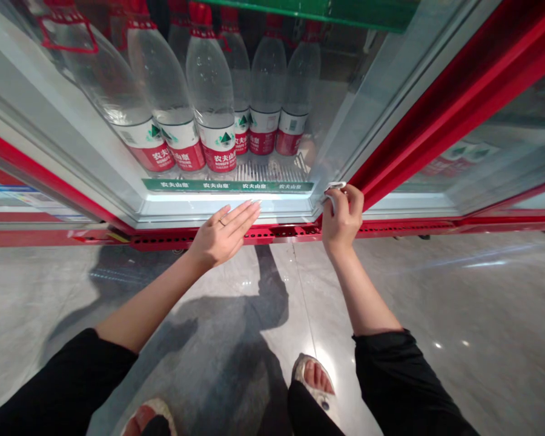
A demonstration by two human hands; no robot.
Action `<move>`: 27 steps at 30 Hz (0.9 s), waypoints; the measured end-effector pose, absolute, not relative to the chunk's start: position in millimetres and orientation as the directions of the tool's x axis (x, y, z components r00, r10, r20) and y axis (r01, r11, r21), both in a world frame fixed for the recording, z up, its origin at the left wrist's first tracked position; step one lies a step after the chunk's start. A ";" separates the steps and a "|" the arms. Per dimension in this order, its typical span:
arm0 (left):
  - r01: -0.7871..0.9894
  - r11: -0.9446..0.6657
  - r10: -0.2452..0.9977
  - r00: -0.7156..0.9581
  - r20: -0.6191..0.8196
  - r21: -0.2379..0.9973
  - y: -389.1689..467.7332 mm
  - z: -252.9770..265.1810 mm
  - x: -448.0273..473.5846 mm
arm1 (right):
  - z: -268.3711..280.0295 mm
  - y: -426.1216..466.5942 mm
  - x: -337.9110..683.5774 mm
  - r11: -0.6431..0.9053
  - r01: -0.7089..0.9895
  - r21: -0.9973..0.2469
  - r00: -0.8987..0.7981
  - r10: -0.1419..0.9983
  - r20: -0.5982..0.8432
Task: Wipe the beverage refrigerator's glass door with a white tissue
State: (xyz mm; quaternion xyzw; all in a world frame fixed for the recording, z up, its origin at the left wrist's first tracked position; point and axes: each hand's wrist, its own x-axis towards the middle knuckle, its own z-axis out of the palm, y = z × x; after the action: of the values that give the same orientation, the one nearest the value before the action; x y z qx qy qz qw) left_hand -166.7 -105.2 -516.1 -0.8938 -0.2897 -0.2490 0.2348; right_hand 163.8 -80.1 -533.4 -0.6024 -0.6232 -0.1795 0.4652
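Note:
A glass-fronted drinks cooler with a red frame (418, 115) stands before me. My left hand (224, 235), a ring on one finger, lies flat with fingers stretched out at the white lower edge of its glass door (200, 209). At the door's lower right corner is my right hand (344, 218), its fingers closed around a white cloth (336, 185). Most of the cloth is hidden by the fingers, so I cannot tell whether it is fabric or tissue. The cloth is at the side frame.
Behind the glass, several large water bottles (215, 103) with red and white labels stand on a wire shelf with a green strip (229, 186). A red base grille (281, 233) runs along the bottom. Below are the grey tiled floor (436, 290) and my sandalled feet (315, 381). Another cooler door (485, 157) adjoins on the right.

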 end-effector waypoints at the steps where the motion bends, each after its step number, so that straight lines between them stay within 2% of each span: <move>1: 0.637 -0.719 0.400 0.707 0.583 -0.278 -105.4 -515.8 -166.7 | -539.9 -82.8 161.0 0.218 0.912 -0.347 0.160 0.592 0.790; 7: 0.615 -0.736 0.372 0.717 0.589 -0.283 -106.2 -514.5 -165.1 | -587.8 -108.8 149.0 0.255 0.847 -0.467 0.169 0.703 0.691; 10: 0.607 -0.747 0.350 0.705 0.617 -0.271 -106.1 -514.5 -164.6 | -597.4 -113.1 140.3 0.232 0.793 -0.564 0.240 0.731 0.638; 16: 0.633 -0.734 0.378 0.682 0.626 -0.247 -107.4 -512.9 -158.2 | -602.4 -117.9 85.2 0.151 0.648 -0.747 0.433 0.733 0.524; 21: 0.607 -0.748 0.358 0.711 0.606 -0.270 -107.4 -511.2 -153.7 | -593.0 -118.6 73.9 0.153 0.558 -0.816 0.462 0.759 0.458; 27: 0.640 -0.734 0.410 0.685 0.603 -0.227 -103.5 -513.2 -159.6 | -572.1 -108.4 96.2 0.110 0.470 -0.876 0.598 0.690 0.408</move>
State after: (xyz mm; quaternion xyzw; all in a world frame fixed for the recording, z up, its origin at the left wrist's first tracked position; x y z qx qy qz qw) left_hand -159.6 -103.5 -513.2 -0.8921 -0.2941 -0.2670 0.2154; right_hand 96.2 -108.4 -572.1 -0.6606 -0.4390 0.0916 0.6021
